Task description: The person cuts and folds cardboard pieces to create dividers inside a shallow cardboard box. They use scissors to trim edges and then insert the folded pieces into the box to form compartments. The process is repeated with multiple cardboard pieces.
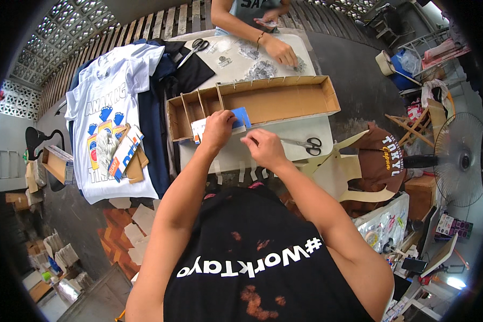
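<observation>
A long, shallow cardboard box [284,96] lies across the table, with upright dividers [201,104] splitting its left end into narrow compartments. At its near wall, my left hand [219,130] grips a blue-and-white printed cardboard piece [241,117], part of which shows on either side of the hand. Just right of it, my right hand [265,149] is pinched closed in front of the box; anything between its fingertips is too small to make out. Black-handled scissors [312,146] rest on the table beside my right hand.
Pale strips [241,172] hang from the table's front edge. Shirts [118,80] are piled at left, under cardboard scraps [127,155]. Across the table, a person's hand [282,52] touches small clear packets [260,70]; more scissors [199,45] lie nearby. A chair [333,174] and fan [459,160] stand right.
</observation>
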Demonstrator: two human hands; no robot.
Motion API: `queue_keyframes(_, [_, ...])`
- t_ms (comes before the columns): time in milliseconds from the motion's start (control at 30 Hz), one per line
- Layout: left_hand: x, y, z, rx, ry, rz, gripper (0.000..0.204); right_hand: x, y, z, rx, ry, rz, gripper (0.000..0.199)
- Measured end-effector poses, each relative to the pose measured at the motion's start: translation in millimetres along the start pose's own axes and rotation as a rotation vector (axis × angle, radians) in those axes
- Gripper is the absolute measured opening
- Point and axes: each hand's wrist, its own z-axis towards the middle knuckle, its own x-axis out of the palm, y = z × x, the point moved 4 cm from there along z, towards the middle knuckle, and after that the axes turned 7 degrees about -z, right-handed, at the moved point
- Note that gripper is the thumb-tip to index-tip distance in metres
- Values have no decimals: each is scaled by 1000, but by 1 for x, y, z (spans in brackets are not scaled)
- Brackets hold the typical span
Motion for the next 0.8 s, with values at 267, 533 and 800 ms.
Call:
queue_keyframes(267, [-38,25,-111,-558,101,-217,37,7,-34,-50,296,181,157,18])
queue_keyframes(533, [-25,-22,-148,-537,-25,-427,8,67,10,-51,280,540,392,24])
queue_keyframes(800, [-68,14,-178,-728,-275,-388,40,48,-40,-47,397,336,149,31])
